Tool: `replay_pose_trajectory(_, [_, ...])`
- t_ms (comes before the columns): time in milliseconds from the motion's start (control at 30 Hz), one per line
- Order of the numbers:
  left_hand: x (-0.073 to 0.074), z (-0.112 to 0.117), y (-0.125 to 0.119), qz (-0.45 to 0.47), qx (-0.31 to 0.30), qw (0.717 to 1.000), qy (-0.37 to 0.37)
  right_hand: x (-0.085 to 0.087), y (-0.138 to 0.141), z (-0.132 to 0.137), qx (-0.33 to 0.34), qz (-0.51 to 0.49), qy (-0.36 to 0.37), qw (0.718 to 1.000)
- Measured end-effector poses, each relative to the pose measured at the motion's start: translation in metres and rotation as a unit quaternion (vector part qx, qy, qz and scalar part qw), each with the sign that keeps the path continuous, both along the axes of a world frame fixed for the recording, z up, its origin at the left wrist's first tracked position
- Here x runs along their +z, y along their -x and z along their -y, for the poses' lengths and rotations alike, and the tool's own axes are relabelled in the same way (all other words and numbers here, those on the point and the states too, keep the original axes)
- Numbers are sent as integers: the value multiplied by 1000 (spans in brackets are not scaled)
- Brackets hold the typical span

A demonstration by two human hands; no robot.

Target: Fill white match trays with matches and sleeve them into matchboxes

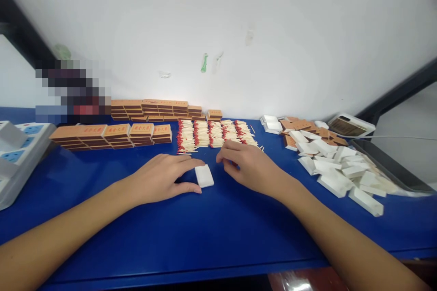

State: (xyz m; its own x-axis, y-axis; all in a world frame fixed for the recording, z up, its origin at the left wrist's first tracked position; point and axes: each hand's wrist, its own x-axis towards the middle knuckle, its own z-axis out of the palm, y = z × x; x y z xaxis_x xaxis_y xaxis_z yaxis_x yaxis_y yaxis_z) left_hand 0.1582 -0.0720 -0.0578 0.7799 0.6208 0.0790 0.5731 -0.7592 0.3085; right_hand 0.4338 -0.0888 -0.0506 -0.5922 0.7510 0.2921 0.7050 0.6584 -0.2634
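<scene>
A small white matchbox tray (204,176) lies on the blue table (191,241), gripped at its left side between the thumb and fingers of my left hand (162,178). To its right, my right hand (247,163) hovers at the near edge of the matches, its fingers loosely curled. Thumb and index tips are apart there, and no object shows between them. The red-headed matches (208,135) lie in several side-by-side piles just beyond both hands. My right hand hides part of the nearest right-hand piles.
Stacked orange matchboxes (118,134) stand at the left and along the wall (218,22). At right lie loose white trays (336,170), orange sleeves (300,125), a phone (351,125) with a cable and a dark tray (392,166). A power strip (25,163) sits far left.
</scene>
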Motion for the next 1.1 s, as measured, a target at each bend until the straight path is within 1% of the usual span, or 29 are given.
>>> replay_pose_trajectory(133, [-1, 3, 0, -10, 17, 1000, -18, 4, -3, -2, -20, 25, -13, 999])
replay_pose_trajectory(267, [-3, 4, 0, -27, -15, 998, -46, 7, -10, -5, -42, 20, -13, 999])
replay_pose_trajectory(333, [-5, 3, 0, -24, -20, 999, -39, 11, -17, -7, -59, 13, -14, 998])
replay_pose_trajectory(400, [-7, 3, 0, -14, -13, 999, -29, 16, -25, -10, -75, 12, -6, 997])
replay_pose_trajectory(467, [-8, 2, 0, -9, -1, 999, -32, 21, -33, -13, -84, 17, 26, 996])
replay_pose_trajectory(533, [-7, 2, 0, -13, 10, 999, -45, 23, -41, -15, -86, 28, 84, 992])
replay_pose_trajectory(633, [-6, 2, 0, -29, 15, 998, -52, 22, -48, -19, -84, 49, 153, 983])
replay_pose_trajectory(833, [-4, 3, -2, -44, 10, 998, -36, 13, -52, -22, -87, 49, 190, 977])
replay_pose_trajectory(967, [-3, 4, -3, -51, 19, 998, -42, 13, -52, -23, -100, 53, 198, 974])
replay_pose_trajectory(1100, [-3, 4, -3, -52, 14, 998, -40, 13, -52, -23, -106, 56, 212, 970])
